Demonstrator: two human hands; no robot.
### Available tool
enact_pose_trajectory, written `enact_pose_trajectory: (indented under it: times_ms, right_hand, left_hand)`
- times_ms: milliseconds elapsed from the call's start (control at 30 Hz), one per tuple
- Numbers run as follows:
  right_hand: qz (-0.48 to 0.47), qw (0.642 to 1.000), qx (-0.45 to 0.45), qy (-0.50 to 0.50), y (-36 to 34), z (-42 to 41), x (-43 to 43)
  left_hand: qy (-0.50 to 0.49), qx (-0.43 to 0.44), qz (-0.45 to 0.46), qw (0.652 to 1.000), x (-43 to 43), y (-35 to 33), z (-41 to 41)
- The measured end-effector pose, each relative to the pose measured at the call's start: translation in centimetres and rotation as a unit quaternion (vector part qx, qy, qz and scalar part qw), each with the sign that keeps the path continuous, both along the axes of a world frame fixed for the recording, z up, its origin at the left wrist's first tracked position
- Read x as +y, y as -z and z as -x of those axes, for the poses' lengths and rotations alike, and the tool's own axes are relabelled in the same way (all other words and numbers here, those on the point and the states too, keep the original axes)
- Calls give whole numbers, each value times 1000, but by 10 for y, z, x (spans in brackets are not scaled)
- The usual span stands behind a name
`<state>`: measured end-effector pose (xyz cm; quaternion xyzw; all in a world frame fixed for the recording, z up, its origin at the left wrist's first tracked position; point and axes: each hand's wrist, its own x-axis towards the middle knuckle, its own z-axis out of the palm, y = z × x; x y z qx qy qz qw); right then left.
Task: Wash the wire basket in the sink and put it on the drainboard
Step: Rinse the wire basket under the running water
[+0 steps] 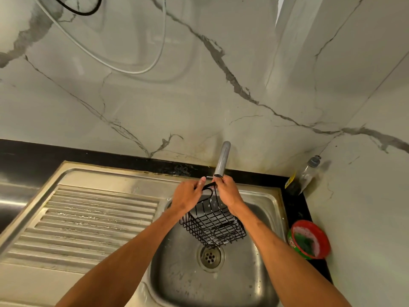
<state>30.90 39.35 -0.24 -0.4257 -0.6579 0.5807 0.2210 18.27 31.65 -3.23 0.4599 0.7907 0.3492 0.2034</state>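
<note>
A black wire basket hangs over the steel sink bowl, above the drain. Both hands hold its hooked top just under the spout of the grey tap. My left hand grips the hook from the left. My right hand pinches the hook from the right, its fingertips at the tap's mouth. The basket's body tilts down toward me between my forearms. No water stream is visible. The ribbed steel drainboard lies to the left of the bowl.
A red tub of green dish soap with foam sits on the black counter right of the sink. A plastic bottle leans in the back right corner. Marble wall stands behind, with a white cable hanging on it.
</note>
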Motion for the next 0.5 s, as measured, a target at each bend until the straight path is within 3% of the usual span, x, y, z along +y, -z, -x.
enact_pose_trajectory:
  times_ms: [100,267,433,500]
  right_hand:
    - [-18,1000,-20,-14,1,8,2]
    - [17,998,57,-20,16,-10,9]
    - [-34,999,5,-35,33,-13,9]
    - [-51,997,-27,-47,32,-6,6]
  left_hand:
    - [14,0,-52,999,5,-4,-16]
    - [-25,-16,-76,997,6,2,-12]
    - [-59,-186,-70,978,0,10,-7]
    - [-44,-194,-64,978,-2,10,-11]
